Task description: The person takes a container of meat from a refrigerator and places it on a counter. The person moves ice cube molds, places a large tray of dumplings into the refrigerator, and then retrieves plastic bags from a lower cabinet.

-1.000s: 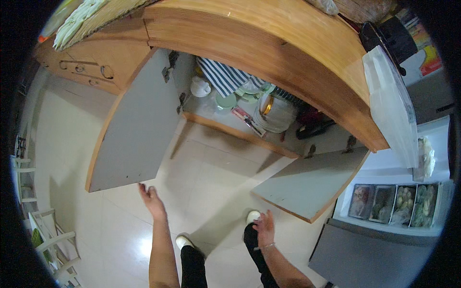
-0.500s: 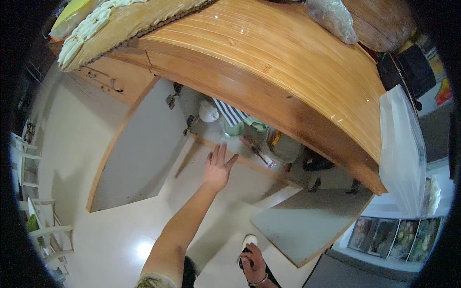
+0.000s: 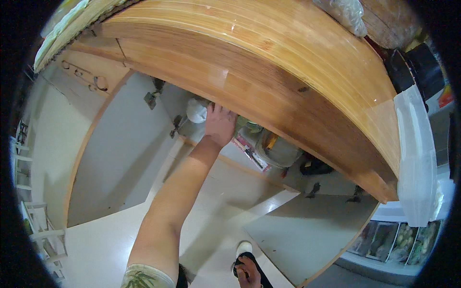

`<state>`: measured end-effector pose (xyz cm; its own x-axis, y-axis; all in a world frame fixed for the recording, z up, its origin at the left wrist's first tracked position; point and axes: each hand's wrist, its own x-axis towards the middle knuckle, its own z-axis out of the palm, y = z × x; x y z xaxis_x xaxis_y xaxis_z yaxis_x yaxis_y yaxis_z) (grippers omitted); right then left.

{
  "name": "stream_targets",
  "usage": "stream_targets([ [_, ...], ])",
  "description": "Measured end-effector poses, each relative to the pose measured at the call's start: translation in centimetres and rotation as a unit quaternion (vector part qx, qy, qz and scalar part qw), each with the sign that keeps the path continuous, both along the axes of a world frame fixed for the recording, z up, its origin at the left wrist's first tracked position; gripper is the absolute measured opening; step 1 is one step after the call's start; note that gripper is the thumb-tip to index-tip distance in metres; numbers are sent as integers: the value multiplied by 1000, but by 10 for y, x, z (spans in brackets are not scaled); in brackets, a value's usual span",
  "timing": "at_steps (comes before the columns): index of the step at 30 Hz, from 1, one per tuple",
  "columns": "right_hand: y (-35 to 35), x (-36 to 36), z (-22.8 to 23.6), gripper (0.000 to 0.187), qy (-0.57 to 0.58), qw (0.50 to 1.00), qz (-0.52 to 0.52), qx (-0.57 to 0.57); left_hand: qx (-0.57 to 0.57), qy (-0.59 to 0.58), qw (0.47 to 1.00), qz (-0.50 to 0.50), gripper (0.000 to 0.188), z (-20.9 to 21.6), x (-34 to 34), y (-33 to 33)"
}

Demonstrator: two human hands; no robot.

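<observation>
My left hand (image 3: 220, 126) reaches into the cabinet below the wooden counter, palm down with fingers stretched forward. Its fingertips pass under the counter's edge and are partly hidden; I see nothing gripped in it. It covers the place of a striped cloth and a green bowl. Beside its fingers stands a white rounded container (image 3: 196, 111). A slim pink-and-white package (image 3: 251, 154) lies to its right, next to a clear plastic tub (image 3: 277, 150) with something orange inside. Low in the view, my right hand (image 3: 248, 272) hangs by my dark-clad leg, fingers loosely bent and apart, nothing visible in it.
Two grey-faced cabinet doors stand open, one at left (image 3: 115, 153) and one at right (image 3: 307, 235). The wooden counter (image 3: 297, 53) overhangs the opening. A translucent plastic sheet or bin (image 3: 417, 158) stands at the counter's right end. A dark object (image 3: 316, 165) sits inside the cabinet's right part.
My left hand has moved forward into the cabinet, now over the striped cloth and green bowl. My view has shifted closer to the counter. My right hand has dropped slightly lower.
</observation>
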<state>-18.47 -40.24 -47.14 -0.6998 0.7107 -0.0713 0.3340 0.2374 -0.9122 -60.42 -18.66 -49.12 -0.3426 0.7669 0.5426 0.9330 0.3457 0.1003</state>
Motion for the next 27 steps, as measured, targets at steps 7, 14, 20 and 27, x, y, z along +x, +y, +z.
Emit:
stream_targets([
  [7,-26,-15,6,35,53,999,-1,-9,114,-167,979,-15,48,101,56,-85],
  [14,4,-51,79,56,138,891,-281,-327,20,-307,950,47,49,132,146,-268],
  [20,-22,-61,121,41,-14,902,-279,-330,-47,-366,924,103,53,156,198,-378],
  [27,-43,-45,192,3,-4,911,-171,-375,13,-413,885,212,48,219,217,-467],
])
